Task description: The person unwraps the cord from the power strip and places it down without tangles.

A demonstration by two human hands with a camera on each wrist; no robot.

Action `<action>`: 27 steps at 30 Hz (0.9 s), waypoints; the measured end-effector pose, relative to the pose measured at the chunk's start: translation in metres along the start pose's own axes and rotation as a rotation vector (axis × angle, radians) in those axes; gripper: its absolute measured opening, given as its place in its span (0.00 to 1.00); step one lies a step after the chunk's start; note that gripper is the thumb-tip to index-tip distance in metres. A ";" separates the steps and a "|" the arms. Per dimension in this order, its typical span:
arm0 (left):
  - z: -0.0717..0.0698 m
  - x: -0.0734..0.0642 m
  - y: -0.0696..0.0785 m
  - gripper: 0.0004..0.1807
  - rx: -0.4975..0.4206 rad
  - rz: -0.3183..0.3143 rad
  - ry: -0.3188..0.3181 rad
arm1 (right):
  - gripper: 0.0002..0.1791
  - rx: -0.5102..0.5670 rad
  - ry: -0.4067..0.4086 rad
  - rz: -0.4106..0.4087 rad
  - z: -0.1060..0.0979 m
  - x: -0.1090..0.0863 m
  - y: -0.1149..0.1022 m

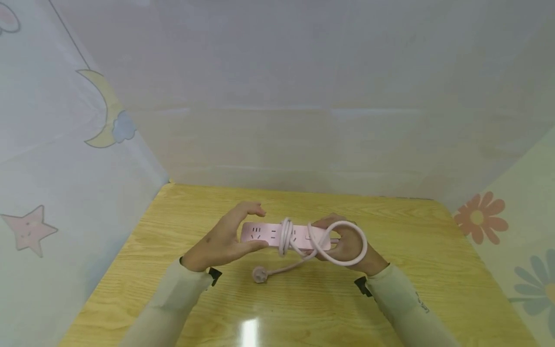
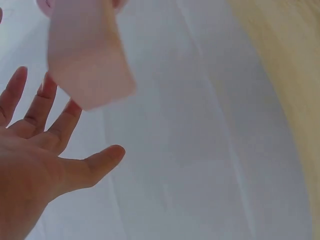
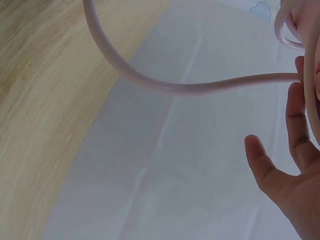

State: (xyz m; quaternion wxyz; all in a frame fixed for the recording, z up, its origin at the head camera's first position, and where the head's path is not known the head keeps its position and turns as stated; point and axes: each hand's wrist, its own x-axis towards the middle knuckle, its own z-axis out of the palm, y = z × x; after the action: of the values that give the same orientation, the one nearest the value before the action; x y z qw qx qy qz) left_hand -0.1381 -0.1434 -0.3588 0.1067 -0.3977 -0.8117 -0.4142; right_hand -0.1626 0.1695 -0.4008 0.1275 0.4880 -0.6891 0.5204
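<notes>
A pink power strip [image 1: 264, 233] is up in front of me, crosswise between both hands. Its pale pink cord [image 1: 286, 236] is wound around the middle, and a larger loop [image 1: 365, 243] stands off the right end. The round plug [image 1: 260, 274] hangs on a length of cord below the left half. My left hand [image 1: 221, 241] spans the strip's left end, thumb spread from the fingers; in the left wrist view, fingertips [image 2: 72, 107] lie right at its edge. With my right hand [image 1: 349, 243] I hold the right end, partly hidden behind the cord loop.
A wood-grain table [image 1: 299, 308] lies below the hands. Pale sheeting [image 1: 277, 120] rises behind it, with printed side panels [image 1: 43, 168] at left and right. One bright reflection shows on the near tabletop.
</notes>
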 end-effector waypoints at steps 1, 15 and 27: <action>0.000 0.003 0.003 0.31 0.026 0.038 -0.005 | 0.28 -0.012 0.000 -0.005 0.000 0.001 0.000; 0.027 0.033 0.044 0.30 0.368 0.226 -0.132 | 0.28 -0.230 -0.022 -0.015 -0.003 0.005 -0.006; 0.046 0.046 0.053 0.40 0.464 0.242 -0.172 | 0.26 -0.353 -0.012 -0.009 -0.001 0.004 -0.005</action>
State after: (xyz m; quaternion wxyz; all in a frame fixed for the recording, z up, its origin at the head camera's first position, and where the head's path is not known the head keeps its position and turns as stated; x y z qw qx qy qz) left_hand -0.1222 -0.0647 -0.3339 0.1744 -0.4906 -0.8374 -0.1661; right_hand -0.1612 0.1680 -0.3948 0.2093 0.4643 -0.7684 0.3876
